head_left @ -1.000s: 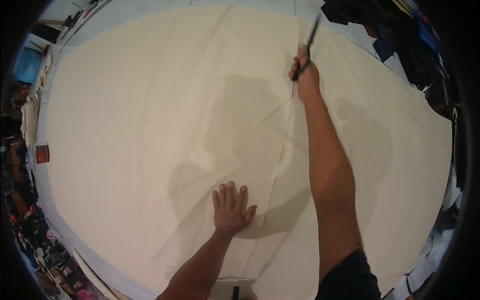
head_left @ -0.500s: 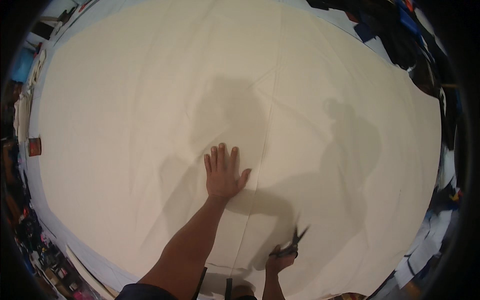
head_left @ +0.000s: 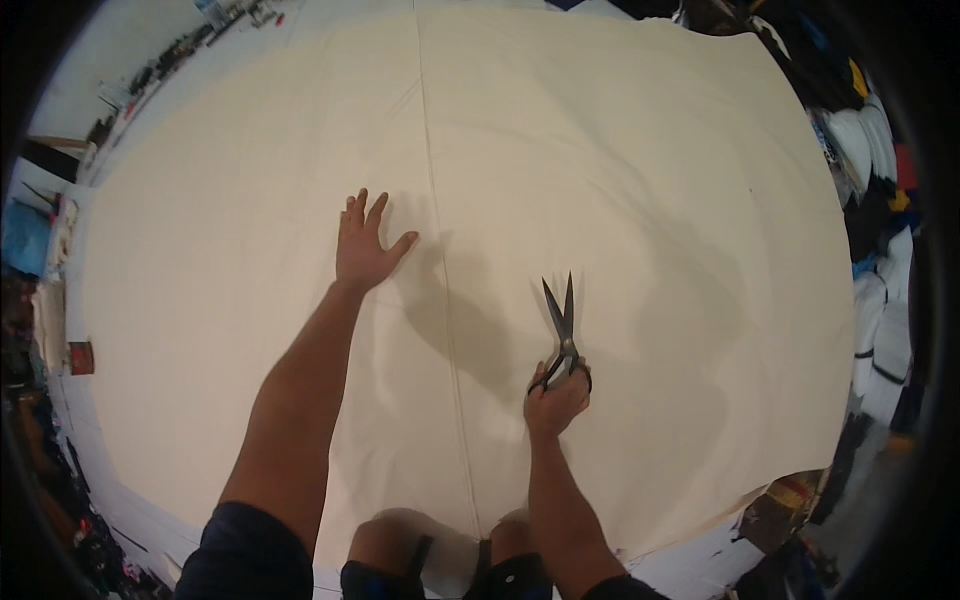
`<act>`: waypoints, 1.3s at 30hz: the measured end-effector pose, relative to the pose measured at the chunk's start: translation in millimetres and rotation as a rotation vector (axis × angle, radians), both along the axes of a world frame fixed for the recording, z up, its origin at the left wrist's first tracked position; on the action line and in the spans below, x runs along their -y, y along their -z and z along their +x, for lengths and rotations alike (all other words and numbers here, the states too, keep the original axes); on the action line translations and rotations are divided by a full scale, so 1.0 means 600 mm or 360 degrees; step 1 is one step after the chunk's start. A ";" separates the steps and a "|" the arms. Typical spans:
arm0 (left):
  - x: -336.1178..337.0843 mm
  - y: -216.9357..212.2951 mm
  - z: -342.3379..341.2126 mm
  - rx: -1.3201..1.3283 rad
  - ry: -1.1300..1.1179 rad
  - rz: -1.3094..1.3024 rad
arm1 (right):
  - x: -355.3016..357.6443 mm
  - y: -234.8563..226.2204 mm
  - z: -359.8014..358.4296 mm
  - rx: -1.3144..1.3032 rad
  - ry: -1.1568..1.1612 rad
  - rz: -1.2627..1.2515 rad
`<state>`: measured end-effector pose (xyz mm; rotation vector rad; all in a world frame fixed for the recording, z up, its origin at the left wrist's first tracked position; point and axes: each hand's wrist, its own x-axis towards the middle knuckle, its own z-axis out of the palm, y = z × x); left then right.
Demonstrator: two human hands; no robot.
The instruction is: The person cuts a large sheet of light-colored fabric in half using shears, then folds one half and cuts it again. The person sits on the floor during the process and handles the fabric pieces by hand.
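Far out to the left of the left hand, along the table's edge, lies a blurred clutter of small things, too small to tell apart, among them a small red-brown block (head_left: pixel 80 357). The left hand (head_left: pixel 362 245) lies flat on the cream cloth (head_left: pixel 620 160), palm down, fingers spread apart and thumb out to the side, holding nothing and only pressing the cloth down. Just to the right of it a long straight crease (head_left: pixel 440 260) runs from the far edge of the cloth down toward the person's body, passing between the two hands.

To the right of that crease the right hand (head_left: pixel 556 400) is closed around the handles of a pair of black scissors (head_left: pixel 560 325). The blades point away from the person and stand slightly parted, lying over the cloth with their tips near its surface. The hands are well apart, the left farther out than the right.

As for progress, no cut edge or loose piece can be seen anywhere on the cloth; it looks whole and smoothed out, so the cutting seems yet to start.

Beyond the right hand, past the cloth's right edge, dark and white garments (head_left: pixel 870 200) are heaped.
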<state>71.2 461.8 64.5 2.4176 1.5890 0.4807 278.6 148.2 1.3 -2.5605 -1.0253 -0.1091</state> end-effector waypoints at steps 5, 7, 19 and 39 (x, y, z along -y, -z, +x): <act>0.286 -0.122 -0.082 0.0233 0.0229 -0.0592 | 0.060 -0.044 0.030 -0.0282 -0.0007 0.0164; 0.429 -0.195 -0.186 -0.0179 0.0589 -0.0843 | 0.108 -0.080 0.036 -0.0613 -0.0104 0.0143; 1.301 -0.199 -0.949 0.0148 -0.1916 -0.1308 | 0.964 -0.171 -0.029 -0.0829 -0.0098 -0.0192; 1.134 -0.353 -0.521 0.0764 -0.0492 -0.0410 | 1.166 -0.046 -0.165 -0.0848 -0.0393 -0.1319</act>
